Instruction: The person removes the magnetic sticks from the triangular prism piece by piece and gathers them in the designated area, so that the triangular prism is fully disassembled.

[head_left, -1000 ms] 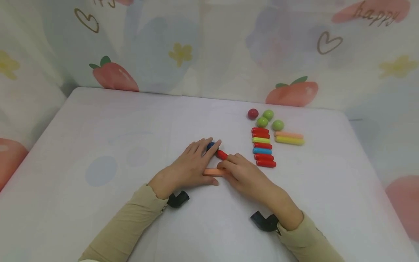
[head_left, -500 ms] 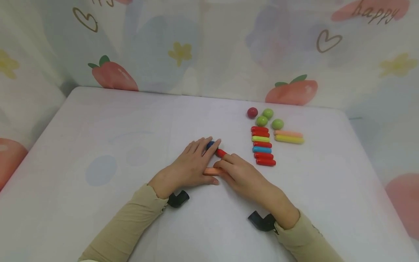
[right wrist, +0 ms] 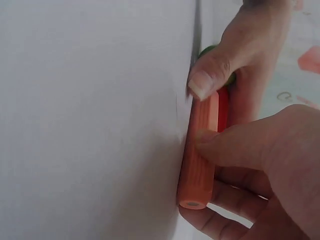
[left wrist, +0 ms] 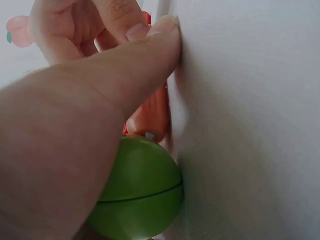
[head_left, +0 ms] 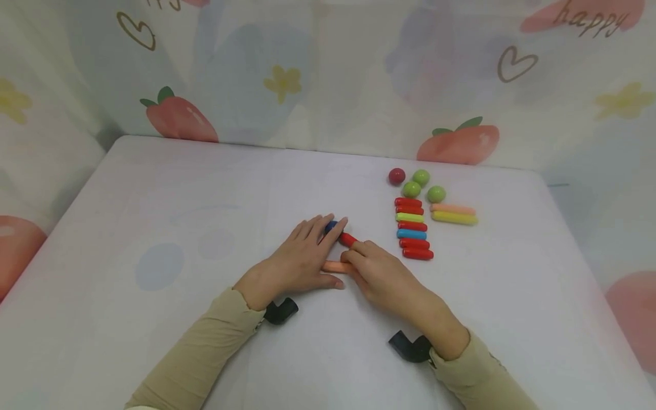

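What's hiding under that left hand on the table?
Under the left hand the left wrist view shows a green ball touching an orange stick. From above, a blue piece peeks past the fingers. The palm covers anything else.

Bright, even, soft light, faint shadows, wide-angle edge bending, blurred wrist close-ups

White desk (head_left: 154, 216), backdrop (head_left: 328, 74) patterned with strawberries, hearts and yellow flowers, peach stick (head_left: 334, 266), red stick (head_left: 347, 239), green ball (left wrist: 140, 192), beige sleeves (head_left: 205, 347), row of red, yellow-green and blue sticks (head_left: 412, 228)
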Tool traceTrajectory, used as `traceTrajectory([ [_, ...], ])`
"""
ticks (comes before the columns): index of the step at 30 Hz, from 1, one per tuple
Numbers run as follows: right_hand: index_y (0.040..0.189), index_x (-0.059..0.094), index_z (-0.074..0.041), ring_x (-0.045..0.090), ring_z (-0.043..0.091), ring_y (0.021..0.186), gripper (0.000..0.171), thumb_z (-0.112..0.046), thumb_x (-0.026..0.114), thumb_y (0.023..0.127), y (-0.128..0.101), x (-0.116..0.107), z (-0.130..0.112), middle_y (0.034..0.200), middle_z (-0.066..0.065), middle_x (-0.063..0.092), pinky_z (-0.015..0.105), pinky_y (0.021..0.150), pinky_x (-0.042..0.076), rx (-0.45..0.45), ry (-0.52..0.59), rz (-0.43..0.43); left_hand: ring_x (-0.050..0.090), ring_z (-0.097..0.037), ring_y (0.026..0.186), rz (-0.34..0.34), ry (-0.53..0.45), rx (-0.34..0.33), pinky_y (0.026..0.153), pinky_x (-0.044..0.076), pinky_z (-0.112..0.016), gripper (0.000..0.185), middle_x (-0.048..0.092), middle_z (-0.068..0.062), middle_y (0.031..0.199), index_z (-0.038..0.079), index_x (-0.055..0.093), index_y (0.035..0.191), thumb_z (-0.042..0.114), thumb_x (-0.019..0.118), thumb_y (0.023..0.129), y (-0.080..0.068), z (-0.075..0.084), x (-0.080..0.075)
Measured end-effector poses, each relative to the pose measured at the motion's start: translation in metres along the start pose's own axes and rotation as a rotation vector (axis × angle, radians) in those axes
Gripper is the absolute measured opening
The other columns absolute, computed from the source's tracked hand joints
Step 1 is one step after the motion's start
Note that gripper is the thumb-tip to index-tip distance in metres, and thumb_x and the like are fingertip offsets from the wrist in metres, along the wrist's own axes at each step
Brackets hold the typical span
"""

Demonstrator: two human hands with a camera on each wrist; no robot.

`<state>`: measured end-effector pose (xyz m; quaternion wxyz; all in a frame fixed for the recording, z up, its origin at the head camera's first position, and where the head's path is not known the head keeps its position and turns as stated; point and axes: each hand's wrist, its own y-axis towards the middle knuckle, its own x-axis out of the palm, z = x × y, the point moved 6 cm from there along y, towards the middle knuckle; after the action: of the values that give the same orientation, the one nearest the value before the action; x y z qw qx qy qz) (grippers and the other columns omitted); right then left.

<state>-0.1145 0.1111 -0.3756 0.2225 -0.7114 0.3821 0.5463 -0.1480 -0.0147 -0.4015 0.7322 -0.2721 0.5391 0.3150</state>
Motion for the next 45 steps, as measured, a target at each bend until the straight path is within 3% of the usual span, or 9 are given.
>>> traceTrajectory([
  [13,0.11,0.07,-0.01,0.062,0.019,0.095,0.028,-0.017,0.079,0.084,-0.001,-0.004,-0.002,0.103,0.004,0.064,0.033,0.086,0.058,-0.056,-0.017,0.027,0.022,-0.037,0.15,-0.006,-0.018,-0.014,0.122,0.021,-0.051,0.111,0.016,-0.017,0.163,0.015,0.006,0.161,0.068,0.066,0.082,-0.001,-0.001,0.0],
  [17,0.107,0.07,-0.011,0.062,0.018,0.097,0.023,-0.016,0.078,0.085,-0.003,-0.008,0.0,0.102,0.003,0.064,0.034,0.087,0.057,-0.036,0.004,0.006,0.022,-0.037,0.15,-0.001,-0.02,-0.009,0.122,0.022,-0.051,0.11,0.017,-0.017,0.163,0.015,0.008,0.161,0.067,0.066,0.083,0.0,-0.001,0.0],
  [24,0.105,0.07,-0.009,0.059,0.017,0.092,0.024,-0.01,0.079,0.083,-0.008,-0.027,0.008,0.101,0.003,0.062,0.032,0.08,0.057,0.011,-0.021,0.032,0.019,-0.035,0.151,-0.04,-0.012,-0.041,0.123,0.019,-0.05,0.113,0.014,-0.013,0.165,0.019,0.003,0.161,0.07,0.065,0.081,0.003,0.0,0.001],
  [33,0.11,0.068,-0.008,0.058,0.016,0.092,0.031,-0.006,0.08,0.081,-0.015,-0.054,0.021,0.102,0.002,0.061,0.035,0.081,0.059,0.082,-0.018,0.053,0.018,-0.034,0.151,-0.068,-0.011,-0.061,0.124,0.018,-0.049,0.115,0.013,-0.012,0.165,0.02,0.002,0.161,0.071,0.066,0.08,0.004,-0.001,0.004],
  [41,0.105,0.067,-0.005,0.057,0.02,0.089,0.025,-0.004,0.078,0.083,-0.023,-0.076,0.034,0.1,0.006,0.063,0.037,0.078,0.058,0.075,-0.041,0.145,0.019,-0.034,0.151,-0.057,-0.004,-0.056,0.124,0.018,-0.048,0.115,0.014,-0.013,0.165,0.019,0.002,0.161,0.07,0.065,0.08,0.004,-0.001,0.003],
  [45,0.109,0.066,-0.006,0.056,0.02,0.088,0.029,-0.003,0.078,0.082,-0.027,-0.083,0.04,0.1,0.006,0.063,0.038,0.077,0.057,0.098,-0.046,0.154,0.019,-0.035,0.151,-0.055,-0.009,-0.048,0.124,0.019,-0.049,0.115,0.015,-0.014,0.164,0.019,0.002,0.161,0.07,0.066,0.08,0.004,0.0,0.002],
])
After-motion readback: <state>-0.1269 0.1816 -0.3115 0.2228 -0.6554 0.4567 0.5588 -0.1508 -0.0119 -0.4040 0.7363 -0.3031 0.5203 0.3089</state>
